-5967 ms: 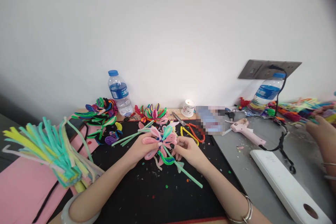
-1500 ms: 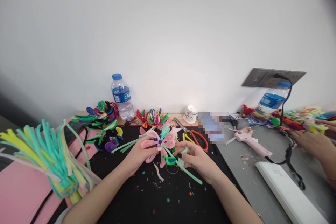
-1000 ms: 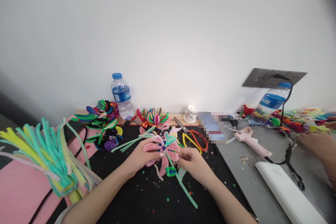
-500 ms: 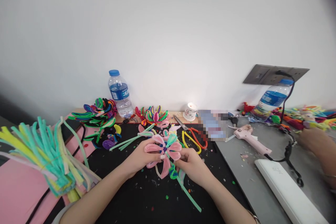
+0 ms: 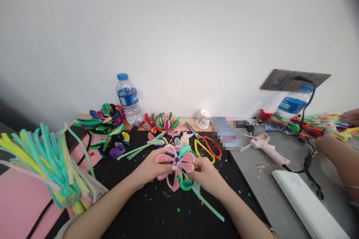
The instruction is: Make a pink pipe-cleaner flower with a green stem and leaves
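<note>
You hold the pink pipe-cleaner flower (image 5: 176, 158) just above the black mat of the desk (image 5: 157, 213), in the middle of its near part, between your two hands. Your left hand (image 5: 150, 168) closes its fingers (image 5: 169, 167) on the petals from the left, and your right hand (image 5: 207, 175) pinches with its fingers (image 5: 196, 165) at the base of the bloom, where the green stem (image 5: 209, 205) starts and runs down to the right over the mat. By the look of it the bloom is well along: several pink loops fan around a dark blue centre, one teal petal stands at the top, and a green loop curls below like a leaf. What seems left is the work at the base, since the lower pink loops look uneven and the stem trails loose; you cannot tell from here whether it is wound tight. Two multicoloured flowers (image 5: 164, 121) lie at the back near the water bottle (image 5: 128, 99), loose green stems (image 5: 140, 147) just behind your flower, and a thick bundle of pipe cleaners (image 5: 47, 168) at your left. Scissors (image 5: 196, 131), a small candle (image 5: 203, 117) and a pink glue gun (image 5: 265, 147) lie to the right, where another person's hand (image 5: 328, 143) works among coloured pieces
</note>
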